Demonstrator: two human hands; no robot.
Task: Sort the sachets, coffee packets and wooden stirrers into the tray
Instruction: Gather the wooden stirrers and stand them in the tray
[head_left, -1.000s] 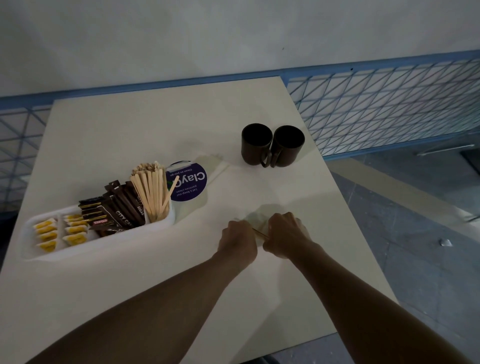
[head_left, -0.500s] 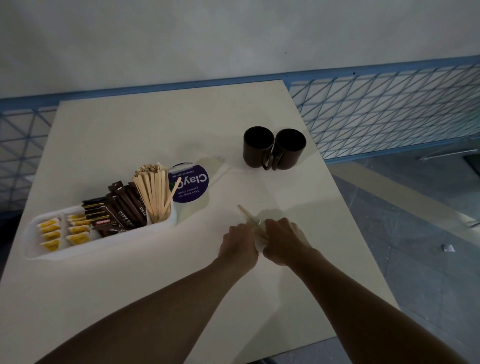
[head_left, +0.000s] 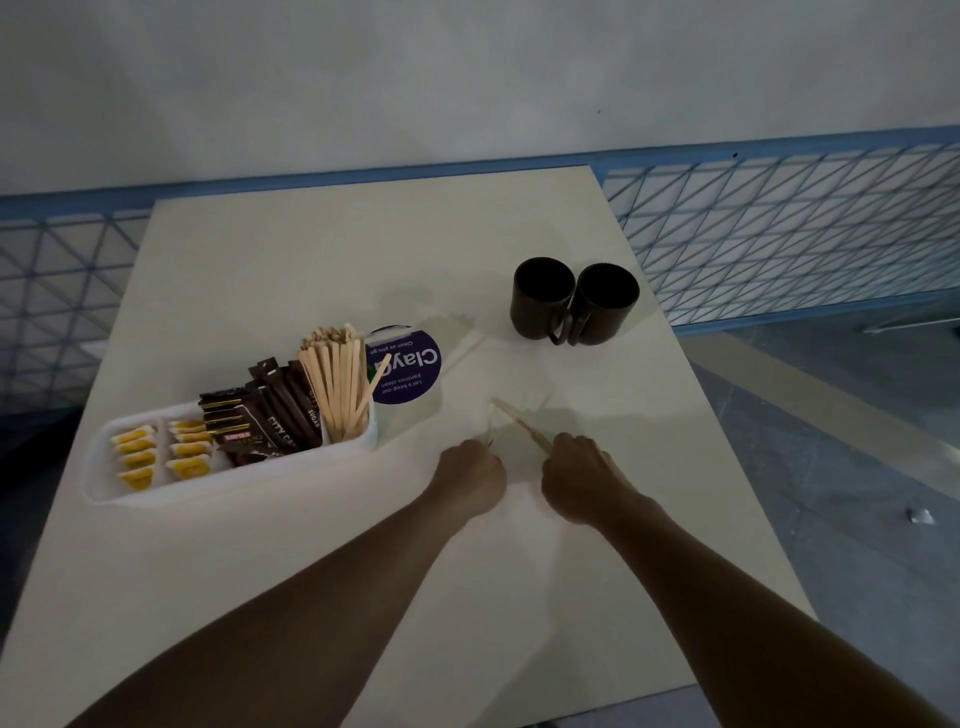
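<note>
A white tray (head_left: 104, 470) stands at the table's left. Yellow sachets (head_left: 137, 460) fill its left compartments, brown coffee packets (head_left: 270, 423) lean in the middle, and wooden stirrers (head_left: 337, 382) stand in its right end. To the right of the tray, my right hand (head_left: 579, 475) is shut on one wooden stirrer (head_left: 519, 423) that points up and left. My left hand (head_left: 470, 475), a little apart from it, pinches a thin pale strip (head_left: 491, 423); whether that is a wrapper or a stirrer I cannot tell.
A round purple "ClayGo" sign (head_left: 405, 371) stands just behind the tray's right end, with a pale strip (head_left: 462, 345) lying beside it. Two dark mugs (head_left: 543, 301) (head_left: 605, 304) sit at the back right. The table's right edge drops to the floor; blue mesh fencing runs behind.
My hands, which were pressed together around the stirrer, have drawn apart. The stirrer now sticks out from my right hand and the thin strip from my left.
</note>
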